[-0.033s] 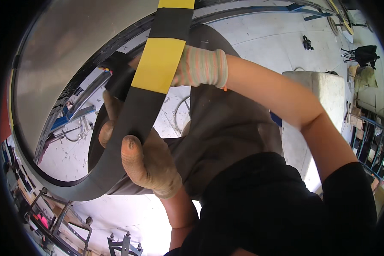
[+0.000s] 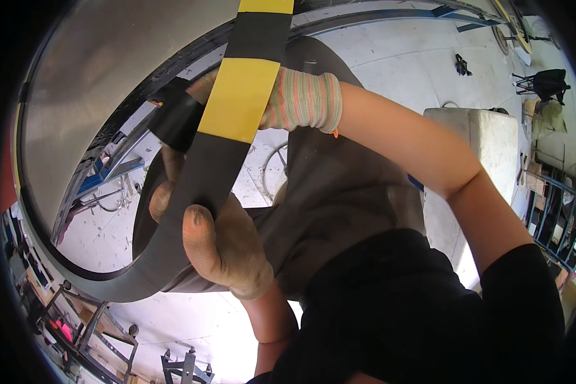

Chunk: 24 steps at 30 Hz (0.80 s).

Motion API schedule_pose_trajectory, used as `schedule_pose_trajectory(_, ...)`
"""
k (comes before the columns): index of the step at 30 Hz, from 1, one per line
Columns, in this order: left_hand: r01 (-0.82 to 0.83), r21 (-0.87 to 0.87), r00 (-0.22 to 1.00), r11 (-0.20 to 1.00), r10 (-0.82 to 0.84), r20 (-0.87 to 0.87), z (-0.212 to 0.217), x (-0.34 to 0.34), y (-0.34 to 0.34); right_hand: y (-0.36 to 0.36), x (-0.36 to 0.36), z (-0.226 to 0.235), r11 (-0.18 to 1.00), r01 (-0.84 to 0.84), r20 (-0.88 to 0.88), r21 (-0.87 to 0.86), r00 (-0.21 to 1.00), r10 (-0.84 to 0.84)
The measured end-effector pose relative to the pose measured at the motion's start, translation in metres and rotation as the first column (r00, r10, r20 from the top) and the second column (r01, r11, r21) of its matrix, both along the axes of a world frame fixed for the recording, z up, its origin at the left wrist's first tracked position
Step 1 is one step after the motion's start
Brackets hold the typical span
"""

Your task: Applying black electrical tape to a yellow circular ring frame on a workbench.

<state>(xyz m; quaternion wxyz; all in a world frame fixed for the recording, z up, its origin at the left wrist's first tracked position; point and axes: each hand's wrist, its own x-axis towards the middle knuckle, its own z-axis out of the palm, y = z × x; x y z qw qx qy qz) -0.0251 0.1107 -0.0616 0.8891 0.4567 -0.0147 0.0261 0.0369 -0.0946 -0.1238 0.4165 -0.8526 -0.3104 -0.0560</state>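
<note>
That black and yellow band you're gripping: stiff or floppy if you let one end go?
Probably springy, not limp: the black and yellow band holds a smooth curve between left hand and right hand. Its thin, wide section suggests it would flex and swing. Gloves likely help grip.

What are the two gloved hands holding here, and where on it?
Both grip a black-and-yellow band: the left hand pinches its black lower stretch, the right hand holds behind the yellow section.
</note>
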Motion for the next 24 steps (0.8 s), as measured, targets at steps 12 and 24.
schedule_pose_trajectory(12, -0.054, -0.255, 0.986, 0.965, 0.011, -0.169, 0.009, -0.009, -0.03, -0.04, -0.023, 0.16, 0.837, 0.071, -0.73, 0.542, 0.533, 0.428)
schedule_pose_trajectory(24, 0.022, -0.028, 0.994, 0.999, -0.018, 0.112, -0.003, 0.006, -0.024, -0.018, -0.074, 0.177, 0.92, 0.374, -0.993, 0.117, 0.067, 0.099)
